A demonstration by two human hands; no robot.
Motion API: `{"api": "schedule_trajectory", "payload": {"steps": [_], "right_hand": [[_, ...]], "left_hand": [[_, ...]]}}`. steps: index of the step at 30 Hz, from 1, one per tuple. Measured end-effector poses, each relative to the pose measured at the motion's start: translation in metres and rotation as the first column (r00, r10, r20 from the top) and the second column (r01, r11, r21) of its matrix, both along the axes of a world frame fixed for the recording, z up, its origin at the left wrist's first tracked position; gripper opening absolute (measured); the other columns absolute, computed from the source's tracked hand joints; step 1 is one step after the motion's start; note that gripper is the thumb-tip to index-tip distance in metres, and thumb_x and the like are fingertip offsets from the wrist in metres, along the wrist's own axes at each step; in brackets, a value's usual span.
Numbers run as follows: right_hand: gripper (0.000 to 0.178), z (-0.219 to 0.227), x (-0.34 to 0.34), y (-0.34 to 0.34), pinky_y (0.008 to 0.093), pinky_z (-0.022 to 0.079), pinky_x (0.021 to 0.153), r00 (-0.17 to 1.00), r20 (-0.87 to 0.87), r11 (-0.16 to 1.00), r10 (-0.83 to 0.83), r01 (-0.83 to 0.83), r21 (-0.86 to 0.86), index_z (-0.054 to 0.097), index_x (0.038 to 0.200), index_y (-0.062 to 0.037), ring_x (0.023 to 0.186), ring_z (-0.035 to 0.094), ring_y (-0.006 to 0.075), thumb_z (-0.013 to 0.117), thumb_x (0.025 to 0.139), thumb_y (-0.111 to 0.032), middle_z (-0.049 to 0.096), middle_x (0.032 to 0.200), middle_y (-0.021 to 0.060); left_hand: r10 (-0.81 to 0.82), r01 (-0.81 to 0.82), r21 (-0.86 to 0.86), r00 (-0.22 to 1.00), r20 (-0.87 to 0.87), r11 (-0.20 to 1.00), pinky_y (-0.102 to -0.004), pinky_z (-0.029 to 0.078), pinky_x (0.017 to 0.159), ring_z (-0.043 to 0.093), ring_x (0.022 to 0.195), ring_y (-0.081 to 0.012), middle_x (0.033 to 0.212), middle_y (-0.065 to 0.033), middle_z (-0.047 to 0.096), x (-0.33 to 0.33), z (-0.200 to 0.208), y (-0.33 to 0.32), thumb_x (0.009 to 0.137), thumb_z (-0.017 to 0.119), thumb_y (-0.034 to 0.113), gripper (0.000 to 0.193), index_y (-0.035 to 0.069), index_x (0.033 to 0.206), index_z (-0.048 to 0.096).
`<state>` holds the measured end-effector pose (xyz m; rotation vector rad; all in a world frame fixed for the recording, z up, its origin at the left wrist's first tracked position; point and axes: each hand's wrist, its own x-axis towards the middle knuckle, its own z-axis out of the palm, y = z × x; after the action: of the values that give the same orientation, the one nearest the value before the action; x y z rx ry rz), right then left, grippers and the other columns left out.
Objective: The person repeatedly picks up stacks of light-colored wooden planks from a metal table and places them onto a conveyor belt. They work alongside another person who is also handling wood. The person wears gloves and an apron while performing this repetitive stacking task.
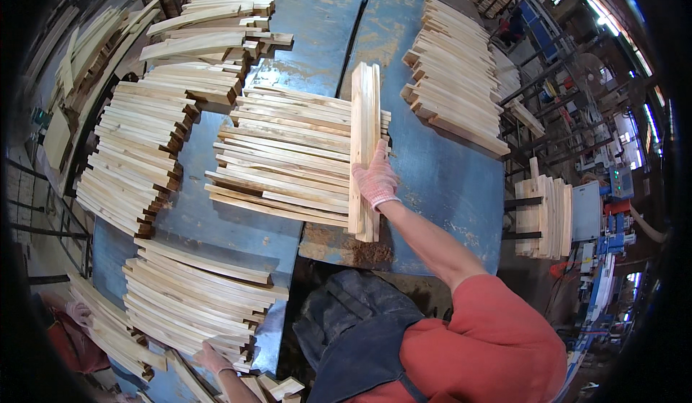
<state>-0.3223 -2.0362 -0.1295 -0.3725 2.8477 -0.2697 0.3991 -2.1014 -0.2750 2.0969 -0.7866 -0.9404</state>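
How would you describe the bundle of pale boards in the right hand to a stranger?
Find the blue table surface, then the row of pale wooden strips on it, mid-picture. Near that row's right end, the right hand, gloved in pinkish knit, grips the bundle of long pale wooden boards. It runs up the picture, crossing the neighbouring strips, which run side to side.

Bare tabletop [447, 176] is forming a lane between the middle slats [288, 154] and right stack [455, 71]; crosswise boards [365, 114] (the right hand [378, 179] is gripping them) are blocking its left side
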Motion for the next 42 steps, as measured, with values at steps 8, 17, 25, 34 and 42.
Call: {"api": "schedule_trajectory", "payload": {"steps": [8, 17, 25, 34, 42], "right_hand": [[0.102, -0.046, 0.001, 0.002, 0.0480, 0.032, 0.131, 0.985, 0.036, 0.969, 0.170, -0.160, -0.186, 0.020, 0.172, 0.0007, 0.156, 0.040, 0.0434, 0.070, 0.098, -0.048, 0.033, 0.172, 0.0291], [0.073, -0.025, 0.160, -0.102, 0.0409, 0.043, 0.122, 0.618, 0.088, 0.521, 0.781, -0.568, -0.637, 0.047, 0.159, 0.0063, 0.148, 0.054, 0.0381, 0.074, 0.101, -0.028, 0.056, 0.158, 0.0276], [0.068, -0.140, 0.354, -0.255, 0.0399, 0.041, 0.123, 0.311, 0.229, 0.374, 0.923, -0.573, -0.729, 0.051, 0.158, 0.0021, 0.149, 0.053, 0.0339, 0.073, 0.103, -0.032, 0.057, 0.158, 0.0247], [0.056, -0.135, 0.436, -0.264, 0.0338, 0.052, 0.106, 0.150, 0.725, 0.737, 0.672, -0.035, -0.675, 0.055, 0.154, -0.0014, 0.126, 0.063, 0.0192, 0.070, 0.103, -0.017, 0.066, 0.142, 0.0085], [0.052, -0.126, 0.425, -0.266, 0.0323, 0.059, 0.089, 0.038, 0.885, 0.873, 0.464, -0.187, -0.450, 0.059, 0.147, -0.0046, 0.102, 0.071, 0.0174, 0.072, 0.097, -0.008, 0.072, 0.120, 0.0056]], "left_hand": [[0.069, -0.077, -0.017, 0.957, -0.280, 0.997, -0.0475, 0.046, 0.120, 0.052, 0.143, -0.0344, 0.161, -0.0270, 0.049, 0.035, -0.025, 0.016, 0.104, 0.072, 0.021, 0.086, 0.000, 0.170, 0.021], [-0.204, 0.162, 0.182, 0.948, 0.243, 0.970, -0.0433, 0.045, 0.118, 0.059, 0.136, -0.0432, 0.148, -0.0310, 0.061, 0.064, 0.036, 0.014, 0.105, 0.064, 0.044, 0.071, -0.011, 0.149, 0.054], [-0.384, 0.248, 0.334, 0.810, 0.444, 0.909, -0.0529, 0.004, 0.135, 0.012, 0.165, -0.0481, 0.175, -0.0318, 0.024, 0.104, -0.055, -0.007, 0.112, 0.044, 0.053, 0.076, 0.000, 0.167, 0.038], [0.181, -0.343, -0.077, 0.658, -0.731, 0.936, -0.0416, 0.056, 0.106, 0.065, 0.125, -0.0258, 0.144, -0.0114, 0.061, 0.069, 0.027, -0.033, 0.101, 0.070, 0.017, 0.069, 0.004, 0.162, 0.041], [0.260, -0.298, 0.123, 0.480, -0.838, 0.947, -0.0399, 0.063, 0.091, 0.074, 0.103, -0.0257, 0.117, -0.0120, 0.074, 0.084, 0.015, -0.023, 0.091, 0.083, 0.020, 0.059, -0.002, 0.141, 0.060]]}}
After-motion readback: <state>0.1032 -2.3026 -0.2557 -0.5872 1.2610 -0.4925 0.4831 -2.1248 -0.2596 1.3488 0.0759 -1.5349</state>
